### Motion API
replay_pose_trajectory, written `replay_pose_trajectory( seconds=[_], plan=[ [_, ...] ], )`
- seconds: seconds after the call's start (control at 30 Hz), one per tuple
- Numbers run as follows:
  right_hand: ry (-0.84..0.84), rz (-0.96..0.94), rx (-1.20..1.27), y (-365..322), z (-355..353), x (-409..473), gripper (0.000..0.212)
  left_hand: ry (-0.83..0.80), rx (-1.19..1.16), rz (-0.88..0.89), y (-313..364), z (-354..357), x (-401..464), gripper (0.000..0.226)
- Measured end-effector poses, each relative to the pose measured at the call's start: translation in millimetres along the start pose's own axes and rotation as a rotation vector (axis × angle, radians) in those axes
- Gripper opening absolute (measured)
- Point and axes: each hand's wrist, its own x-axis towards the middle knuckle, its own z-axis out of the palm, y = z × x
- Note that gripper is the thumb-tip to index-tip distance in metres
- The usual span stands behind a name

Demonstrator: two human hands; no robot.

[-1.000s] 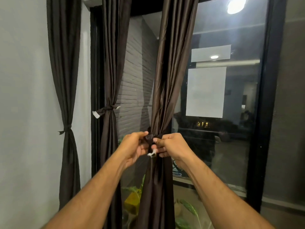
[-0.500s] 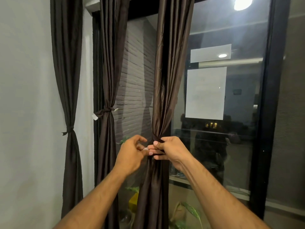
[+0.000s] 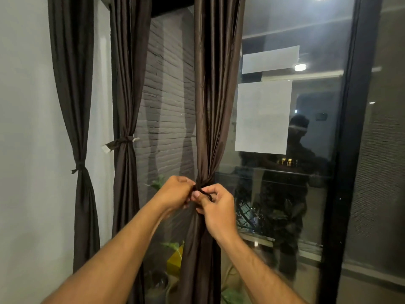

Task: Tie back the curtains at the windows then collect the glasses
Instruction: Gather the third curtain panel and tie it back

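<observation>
Dark window glass (image 3: 274, 194) and a grey brick wall (image 3: 168, 106) sit behind three brown curtains. Two on the left (image 3: 122, 84) are already tied. At the middle curtain (image 3: 214, 106), the left hand (image 3: 175, 194) curls against the gathered waist, while the right hand (image 3: 215, 207) pinches the dark tie cord (image 3: 206, 194) just beside it.

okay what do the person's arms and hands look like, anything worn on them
Both forearms are bare right down to the picture's lower edge, with no sleeves in view. The left hand and right hand wear no gloves, and no watch, ring or bracelet shows.
</observation>
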Motion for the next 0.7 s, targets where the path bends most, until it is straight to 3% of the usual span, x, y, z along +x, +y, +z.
replay_pose_trajectory(
  seconds=[0.17, 0.23, 0.37, 0.47, 0.7],
  plan=[
    [-0.129, 0.055, -0.021, 4, -20, 4, 0.021, 0.009, -0.264, -0.118, 7, 18, 4, 0.018],
    [-0.133, 0.163, 0.01, 5, -28, 9, 0.018, -0.011, -0.226, -0.084, 7, 22, 5, 0.033],
    [-0.041, 0.394, 0.174, -3, -33, 23, 0.006, 0.015, -0.075, -0.04, 12, 27, 8, 0.019],
    [0.02, 0.441, 0.224, -11, -28, 32, 0.005, 0.01, -0.025, -0.024, 14, 21, 10, 0.024],
    [-0.063, 0.546, 0.321, -24, -12, 34, 0.018, 0.107, -0.125, -0.009, 9, 8, 7, 0.021]
  ],
)
